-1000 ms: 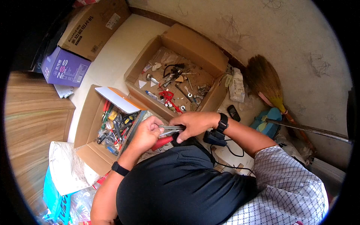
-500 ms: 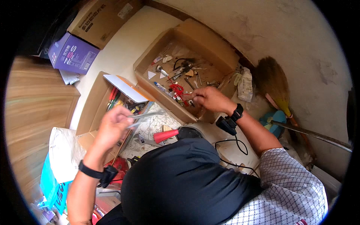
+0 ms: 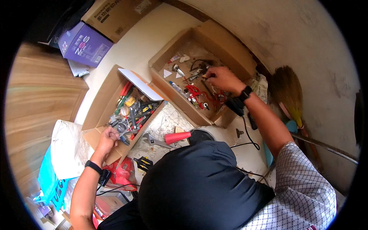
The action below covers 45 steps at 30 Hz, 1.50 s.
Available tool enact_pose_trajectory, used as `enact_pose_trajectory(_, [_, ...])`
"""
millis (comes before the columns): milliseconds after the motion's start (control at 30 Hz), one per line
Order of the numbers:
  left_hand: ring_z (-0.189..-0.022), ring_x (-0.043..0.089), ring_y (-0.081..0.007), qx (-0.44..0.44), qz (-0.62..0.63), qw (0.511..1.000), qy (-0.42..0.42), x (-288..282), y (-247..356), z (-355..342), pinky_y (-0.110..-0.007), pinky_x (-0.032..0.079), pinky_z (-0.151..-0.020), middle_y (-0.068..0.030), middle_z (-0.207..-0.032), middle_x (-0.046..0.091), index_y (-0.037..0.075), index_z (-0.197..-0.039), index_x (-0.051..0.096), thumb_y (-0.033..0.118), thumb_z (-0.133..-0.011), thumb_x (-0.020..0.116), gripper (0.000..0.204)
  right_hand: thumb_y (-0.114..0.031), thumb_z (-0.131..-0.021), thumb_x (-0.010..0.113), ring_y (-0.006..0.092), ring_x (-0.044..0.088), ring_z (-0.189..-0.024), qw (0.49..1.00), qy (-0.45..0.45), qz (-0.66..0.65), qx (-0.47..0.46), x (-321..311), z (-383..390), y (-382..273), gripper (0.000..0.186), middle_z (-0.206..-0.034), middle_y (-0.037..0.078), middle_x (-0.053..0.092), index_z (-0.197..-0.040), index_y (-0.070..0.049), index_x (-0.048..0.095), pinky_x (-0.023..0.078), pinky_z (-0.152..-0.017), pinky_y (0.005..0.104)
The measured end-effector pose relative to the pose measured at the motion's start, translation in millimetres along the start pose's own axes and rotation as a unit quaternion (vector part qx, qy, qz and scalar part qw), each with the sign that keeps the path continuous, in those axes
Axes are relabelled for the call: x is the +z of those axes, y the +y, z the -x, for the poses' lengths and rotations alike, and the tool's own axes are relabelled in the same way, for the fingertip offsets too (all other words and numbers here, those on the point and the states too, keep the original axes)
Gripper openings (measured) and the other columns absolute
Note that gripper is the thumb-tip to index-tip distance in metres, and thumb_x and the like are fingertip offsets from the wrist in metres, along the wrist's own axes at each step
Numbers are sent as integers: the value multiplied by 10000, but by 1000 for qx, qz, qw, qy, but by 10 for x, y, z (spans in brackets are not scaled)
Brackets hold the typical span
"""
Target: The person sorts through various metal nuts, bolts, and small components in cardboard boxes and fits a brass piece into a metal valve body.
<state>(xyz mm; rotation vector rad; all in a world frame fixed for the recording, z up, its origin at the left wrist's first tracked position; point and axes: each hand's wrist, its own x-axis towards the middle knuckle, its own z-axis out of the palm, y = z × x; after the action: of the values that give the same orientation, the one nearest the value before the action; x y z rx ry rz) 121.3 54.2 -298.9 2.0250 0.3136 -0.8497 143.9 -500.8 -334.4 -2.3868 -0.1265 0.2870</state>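
Observation:
My left hand (image 3: 108,140) is at the near end of a cardboard box of hand tools (image 3: 100,99), its fingers curled together. Something clear shows by its fingertips, too small to make out. Inside that box are a silver wrench (image 3: 133,118), red-handled tools and a yellow roll (image 3: 130,101). Over the shallow cardboard tray (image 3: 161,57) reaches my right hand (image 3: 225,79), fingers pinched down among loose small parts. A small tan piece touches its fingertips; whether it is gripped stays hidden. Red wires (image 3: 193,90) and a marker (image 3: 175,86) lie nearer in the tray.
Between the boxes and my knee lie an adjustable wrench (image 3: 156,142) and a red cone-shaped piece (image 3: 177,137). A broom (image 3: 288,90) leans at the right wall. A purple box (image 3: 85,45) stands at the far left, a white sack (image 3: 69,149) nearer.
My left hand has dropped back from above the tool box to its near end; the long silver tool it held is out of it. My right hand has moved farther into the tray.

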Motion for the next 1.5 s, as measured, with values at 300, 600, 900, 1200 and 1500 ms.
enact_pose_trajectory(300, [-685, 599, -127, 49, -111, 992, -20, 98, -318, -216, -274, 501, -624, -35, -784, 613, 14, -918, 587, -30, -885, 623, 66, -134, -789, 631, 435, 651, -936, 992, -3, 95, 82, 964, -1170, -203, 229, -973, 275, 663, -939, 31, 687, 523, -807, 505])
enact_pose_trajectory(600, [-819, 649, -184, 42, -212, 975, -52, 133, -327, -157, -318, 525, -770, -85, -879, 679, -18, -979, 631, 3, -864, 652, 119, -58, -815, 590, 441, 635, -952, 993, 80, 60, 58, 1123, -1111, -32, 219, -1010, 257, 661, -1013, -1, 665, 512, -807, 522])
enact_pose_trajectory(900, [-866, 645, -140, 161, -75, 980, 85, 169, 328, -35, -287, 523, -796, -78, -929, 682, -16, -1039, 626, -3, -895, 627, 144, -39, -870, 655, 233, 667, -812, 973, 107, -204, 0, 486, -167, -455, 121, -890, 121, 650, -959, 13, 592, 528, -729, 324])
enact_pose_trajectory(1200, [-1003, 643, -159, 279, 9, 960, -7, 988, 1666, 666, -309, 520, -896, -131, -1167, 621, -15, -1290, 495, -32, -840, 685, 488, 38, -916, 600, 139, 672, -824, 851, 40, -516, -90, 442, 346, -1523, 23, -922, 89, 671, -936, 40, 611, 554, -753, 271])
enact_pose_trajectory(1500, [-988, 678, -198, 326, 31, 945, 1, 1116, 1724, 765, -319, 550, -852, -87, -1064, 575, -9, -1131, 567, -69, -812, 676, 342, 46, -913, 609, 132, 669, -868, 809, -37, -579, -96, 629, 355, -1895, 67, -972, 94, 677, -974, 45, 637, 559, -784, 264])
